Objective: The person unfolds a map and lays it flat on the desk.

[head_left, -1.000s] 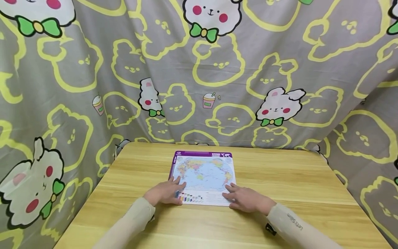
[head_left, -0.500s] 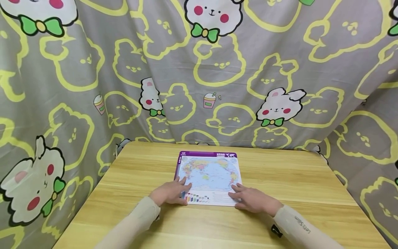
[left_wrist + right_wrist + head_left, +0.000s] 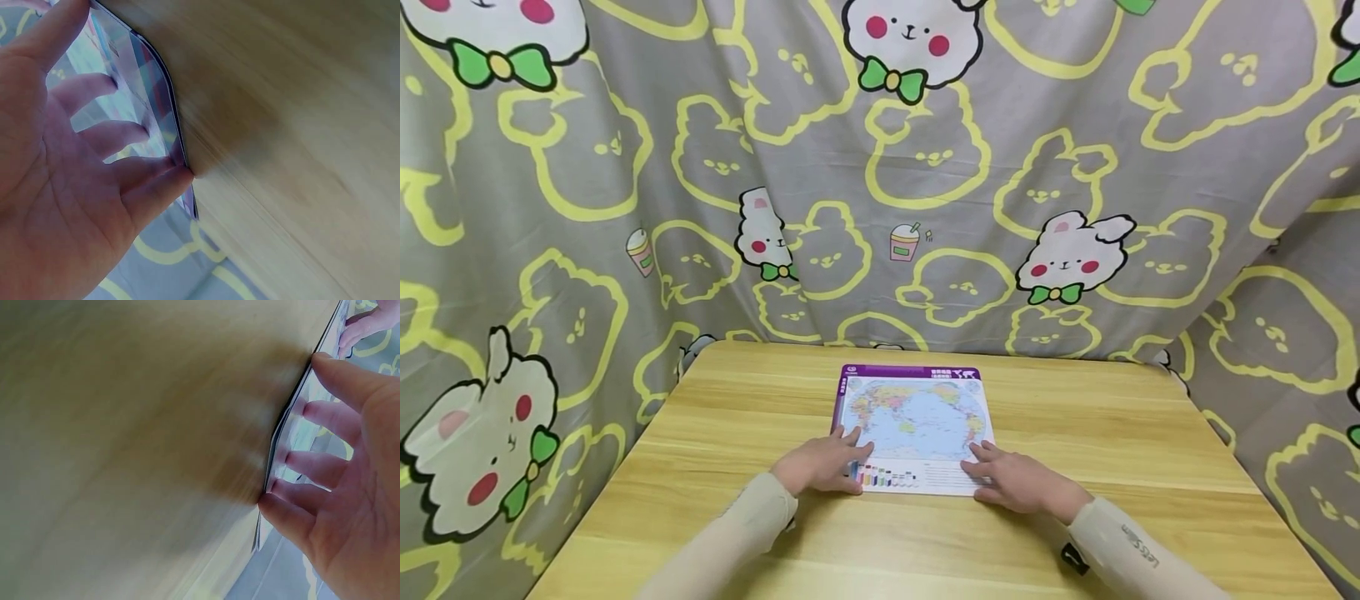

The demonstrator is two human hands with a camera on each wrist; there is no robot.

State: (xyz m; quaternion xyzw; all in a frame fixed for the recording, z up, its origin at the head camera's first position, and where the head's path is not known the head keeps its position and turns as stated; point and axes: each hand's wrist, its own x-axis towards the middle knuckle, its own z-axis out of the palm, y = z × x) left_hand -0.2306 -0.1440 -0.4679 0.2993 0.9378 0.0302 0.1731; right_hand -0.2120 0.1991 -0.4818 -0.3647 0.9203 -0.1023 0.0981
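Note:
A flat world map sheet (image 3: pixel 917 425) with a purple top border lies on the wooden table. My left hand (image 3: pixel 820 464) rests its spread fingertips on the map's lower left corner, thumb at the near edge. At the lower right corner, my right hand (image 3: pixel 1018 482) touches the map the same way. In the left wrist view, fingertips press the glossy map surface (image 3: pixel 153 81), with the little finger at its side edge. The right wrist view has the thumb and little finger at the map's edges (image 3: pixel 290 434), where more than one thin layer shows.
The pale wooden table (image 3: pixel 1097 425) spreads around the map on all sides. A grey curtain (image 3: pixel 842 150) with yellow outlines and white cartoon rabbits hangs behind the table and along both sides.
The map has slid to the right across the table, with both hands moving along on it. The shift is smaller in the last half second.

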